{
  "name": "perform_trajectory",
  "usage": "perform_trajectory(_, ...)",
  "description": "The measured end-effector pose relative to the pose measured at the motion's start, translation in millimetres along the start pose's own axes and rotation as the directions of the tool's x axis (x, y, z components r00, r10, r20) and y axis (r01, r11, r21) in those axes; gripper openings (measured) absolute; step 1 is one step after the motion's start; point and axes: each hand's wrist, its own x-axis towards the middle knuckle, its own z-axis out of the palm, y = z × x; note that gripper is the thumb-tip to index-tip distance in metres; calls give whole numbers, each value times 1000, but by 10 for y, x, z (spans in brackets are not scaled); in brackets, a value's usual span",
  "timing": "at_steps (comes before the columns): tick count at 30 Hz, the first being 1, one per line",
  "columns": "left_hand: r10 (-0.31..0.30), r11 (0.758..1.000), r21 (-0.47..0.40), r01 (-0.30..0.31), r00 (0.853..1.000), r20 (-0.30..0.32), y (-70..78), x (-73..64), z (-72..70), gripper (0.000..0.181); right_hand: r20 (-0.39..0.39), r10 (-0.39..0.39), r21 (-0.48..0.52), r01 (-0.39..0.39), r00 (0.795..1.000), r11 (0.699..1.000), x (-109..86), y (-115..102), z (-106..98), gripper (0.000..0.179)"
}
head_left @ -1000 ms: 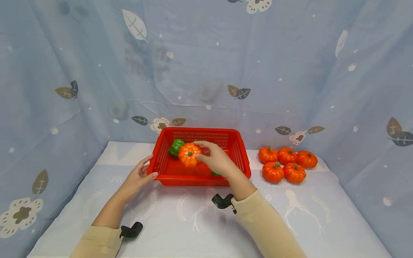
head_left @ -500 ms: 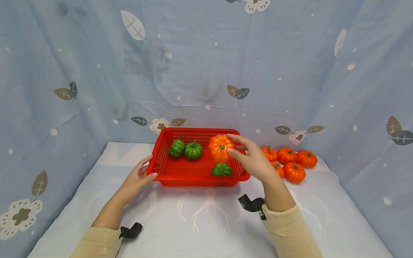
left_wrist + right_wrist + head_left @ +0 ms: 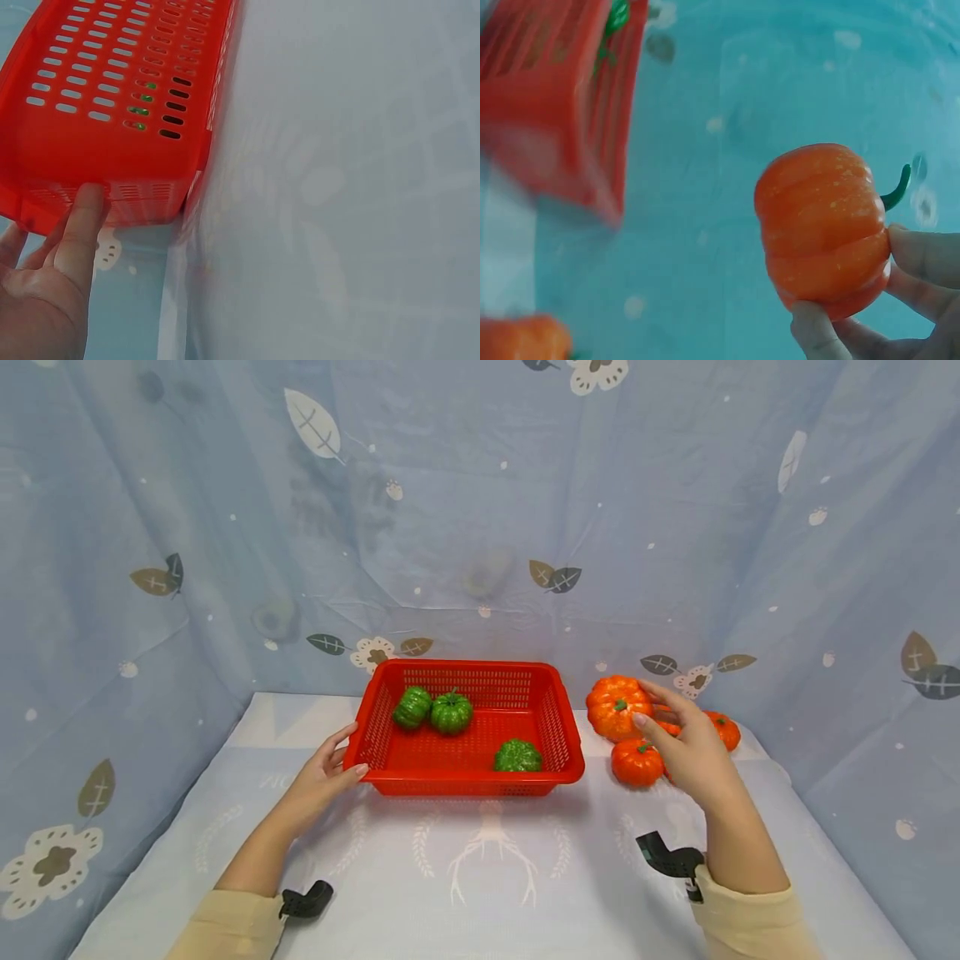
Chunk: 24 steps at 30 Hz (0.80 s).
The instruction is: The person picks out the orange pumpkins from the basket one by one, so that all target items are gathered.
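A small orange pumpkin (image 3: 619, 708) with a green stem is held in my right hand (image 3: 693, 752), thumb and fingertips around its side. The right wrist view shows this pumpkin (image 3: 821, 229) raised in the fingers, its curved stem to the right. In the head view it overlaps other orange pumpkins (image 3: 637, 763) on the table. My left hand (image 3: 318, 781) touches the left end of a red plastic basket (image 3: 465, 783), fingers fairly straight, thumb at the front corner. The left wrist view shows its fingers (image 3: 79, 240) against the slotted wall.
Inside the basket are green pumpkins: two (image 3: 451, 713) at the back left and one (image 3: 517, 756) at the front right. Several orange pumpkins are grouped on the right, partly hidden by my right hand. A patterned cloth curtain (image 3: 450, 527) rises behind the table.
My right hand has carried the orange pumpkin rightward from above the basket, past its right wall, to the orange group. The green pumpkins show fully now. My left hand stays at the basket.
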Motion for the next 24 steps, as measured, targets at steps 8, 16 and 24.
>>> perform_trajectory(8, 8, 1000, -11, -8, 1000, -3, -17, -5, -1, 80, -109, 93, -3, -94, 990, 996, -21, 566, -288, 61)
perform_trajectory(16, 9, 1000, -9, -9, 1000, 2, -22, -5, -7, 80, -199, 257, 20, -258, 946, 966, -30, 1015, -432, 62)
perform_trajectory(24, 3, 1000, 6, -3, 1000, -1, -18, 4, -5, 80, -245, 308, -47, -329, 919, 943, -22, 1515, -546, 61)
